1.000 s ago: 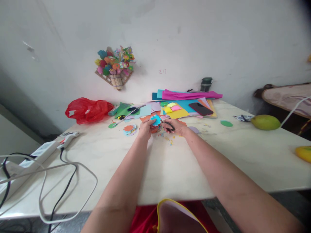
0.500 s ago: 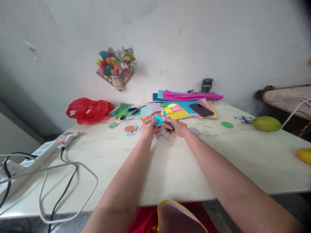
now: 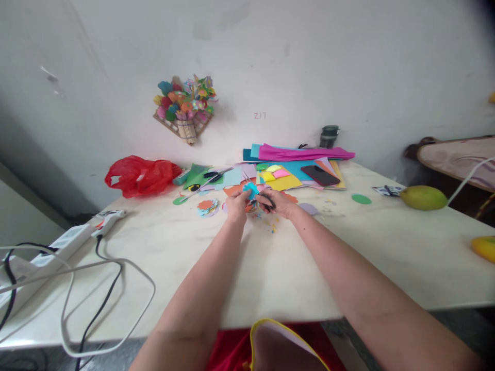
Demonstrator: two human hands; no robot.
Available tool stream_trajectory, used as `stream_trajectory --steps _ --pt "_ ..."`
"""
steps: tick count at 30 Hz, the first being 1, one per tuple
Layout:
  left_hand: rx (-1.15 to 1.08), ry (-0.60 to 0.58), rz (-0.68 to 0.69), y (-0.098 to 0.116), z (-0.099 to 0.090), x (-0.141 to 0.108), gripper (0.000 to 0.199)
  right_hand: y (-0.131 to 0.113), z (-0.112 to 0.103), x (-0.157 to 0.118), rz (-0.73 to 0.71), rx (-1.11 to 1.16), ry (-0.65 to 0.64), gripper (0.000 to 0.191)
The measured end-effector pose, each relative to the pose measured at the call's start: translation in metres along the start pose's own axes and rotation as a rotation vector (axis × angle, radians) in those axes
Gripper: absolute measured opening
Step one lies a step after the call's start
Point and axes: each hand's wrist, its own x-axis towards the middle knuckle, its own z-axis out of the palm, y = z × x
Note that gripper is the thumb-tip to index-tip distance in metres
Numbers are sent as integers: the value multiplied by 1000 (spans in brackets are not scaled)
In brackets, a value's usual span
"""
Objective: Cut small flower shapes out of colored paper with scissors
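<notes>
My left hand (image 3: pixel 236 205) pinches a blue paper flower (image 3: pixel 250 191) with a scalloped edge, held just above the table. Closed around the dark handles of a pair of scissors (image 3: pixel 270 201) is my right hand (image 3: pixel 282 202). The blades are near the flower's edge, mostly hidden by the fingers and paper. Orange paper pieces (image 3: pixel 234 190) lie behind and under the hands. Tiny paper scraps (image 3: pixel 274 226) are scattered on the table below them. To the left sits a small stack of cut paper flowers (image 3: pixel 208 207), an orange one on top.
Behind the hands lie coloured paper sheets (image 3: pixel 294 180), a phone (image 3: pixel 320 175) and a second pair of scissors (image 3: pixel 216 176). A red plastic bag (image 3: pixel 141 175) is at the back left. Cables and a power strip (image 3: pixel 73 237) occupy the left; a mango (image 3: pixel 423 198) rests at right.
The scissors and my right hand have shifted slightly against the blue flower. My left hand keeps its pinch, and the flower is turned a little.
</notes>
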Motion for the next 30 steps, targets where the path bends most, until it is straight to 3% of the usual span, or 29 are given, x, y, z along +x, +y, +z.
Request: stream_trajectory --steps 19,30 --pt "14 -21 4 -6 -5 9 35 -1 5 3 33 44 54 25" --pt "10 -72 -8 -4 -12 15 34 -6 8 1 51 77 48 34"
